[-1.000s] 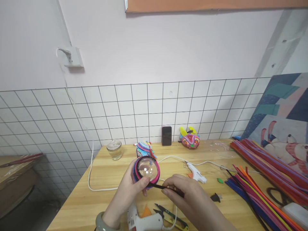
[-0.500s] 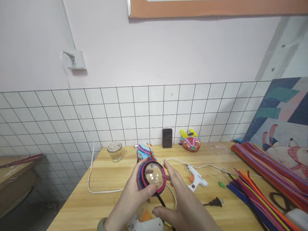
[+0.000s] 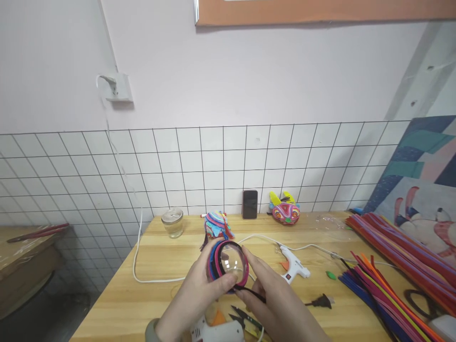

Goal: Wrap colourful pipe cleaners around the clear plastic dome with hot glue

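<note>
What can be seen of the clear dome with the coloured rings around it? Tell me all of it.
The clear dome is a see-through half-ball, plastic by its look, catching glints of light. Fuzzy rings in blue, pink and black wrap its rim. It is held above the wooden table, its bulge tilted toward the camera. The left hand grips it from below with the thumb on the front edge; the right hand touches its right side and pinches a loose black strand trailing from it.

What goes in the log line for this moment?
left hand: holds clear ball | right hand: pinches black pipe cleaner | glue gun: on table
</note>
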Demonstrator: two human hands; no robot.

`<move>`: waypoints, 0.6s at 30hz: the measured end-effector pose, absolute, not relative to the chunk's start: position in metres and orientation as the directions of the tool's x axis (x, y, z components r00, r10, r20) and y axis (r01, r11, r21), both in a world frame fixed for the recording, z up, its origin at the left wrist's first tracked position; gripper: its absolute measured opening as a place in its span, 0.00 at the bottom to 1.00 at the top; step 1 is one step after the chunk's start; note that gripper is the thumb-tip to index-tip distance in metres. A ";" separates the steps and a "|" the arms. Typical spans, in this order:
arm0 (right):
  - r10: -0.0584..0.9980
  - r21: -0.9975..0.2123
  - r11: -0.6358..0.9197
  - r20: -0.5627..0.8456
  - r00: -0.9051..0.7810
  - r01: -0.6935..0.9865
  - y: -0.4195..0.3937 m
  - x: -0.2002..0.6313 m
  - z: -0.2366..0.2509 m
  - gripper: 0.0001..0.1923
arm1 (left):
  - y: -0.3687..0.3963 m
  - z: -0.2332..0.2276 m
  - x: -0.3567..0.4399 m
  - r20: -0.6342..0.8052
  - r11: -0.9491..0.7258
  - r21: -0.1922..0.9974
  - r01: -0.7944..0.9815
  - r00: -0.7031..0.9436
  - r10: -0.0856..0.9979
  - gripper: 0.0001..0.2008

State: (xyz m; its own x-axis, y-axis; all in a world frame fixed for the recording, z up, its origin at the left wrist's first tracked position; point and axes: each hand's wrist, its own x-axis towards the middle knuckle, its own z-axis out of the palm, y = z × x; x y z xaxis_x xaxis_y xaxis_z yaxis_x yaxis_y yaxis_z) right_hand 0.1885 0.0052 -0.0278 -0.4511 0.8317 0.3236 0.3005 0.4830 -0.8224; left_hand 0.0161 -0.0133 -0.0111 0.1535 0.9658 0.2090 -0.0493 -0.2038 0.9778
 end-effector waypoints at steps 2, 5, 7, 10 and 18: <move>0.840 -0.816 0.473 0.303 -0.450 0.332 0.005 0.189 -0.028 0.33 | -0.012 -0.012 0.015 0.227 -0.222 0.974 -0.048 0.167 0.959 0.22; 0.857 -0.833 0.441 0.279 -0.434 0.335 0.004 0.188 -0.029 0.31 | -0.009 -0.013 0.013 0.220 -0.219 0.975 -0.026 0.175 0.960 0.23; 0.861 -0.844 0.429 0.274 -0.429 0.322 0.003 0.188 -0.030 0.31 | -0.009 -0.014 0.013 0.212 -0.215 0.977 -0.005 0.171 0.962 0.23; 0.868 -0.852 0.420 0.276 -0.413 0.313 0.004 0.187 -0.031 0.30 | -0.010 -0.016 0.012 0.201 -0.208 0.978 0.030 0.152 0.968 0.24; 0.887 -0.808 0.366 0.152 -0.436 0.462 0.002 0.190 -0.023 0.31 | -0.009 -0.022 0.009 0.080 -0.084 0.996 0.037 0.098 0.992 0.26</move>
